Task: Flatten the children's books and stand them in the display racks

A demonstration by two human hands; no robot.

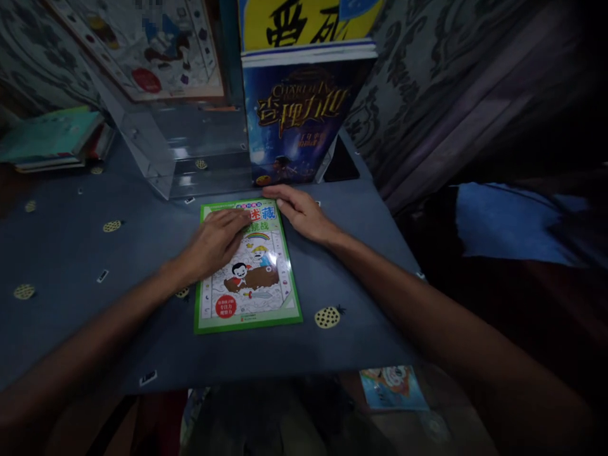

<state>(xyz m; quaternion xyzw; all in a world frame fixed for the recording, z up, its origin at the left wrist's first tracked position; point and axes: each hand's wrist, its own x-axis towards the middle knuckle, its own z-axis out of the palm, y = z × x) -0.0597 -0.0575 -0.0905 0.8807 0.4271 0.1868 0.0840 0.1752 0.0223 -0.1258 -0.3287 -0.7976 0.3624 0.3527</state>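
A green-bordered picture book [256,297] lies flat on the blue patterned tablecloth [156,253]. My left hand [216,244] rests palm down over the book's upper left part, fingers extended and covering some of its title. Beside the book's upper right corner is my right hand [304,212], its fingers stretched out to the left, close to the foot of an upright dark blue book [294,120]. Neither hand is gripping anything.
A clear acrylic stand [152,152] holds an upright picture book [166,50] at the back. Several books [52,139] are stacked at the back left. Below the table's front edge lies a light blue booklet [394,387]. Patterned curtains hang behind.
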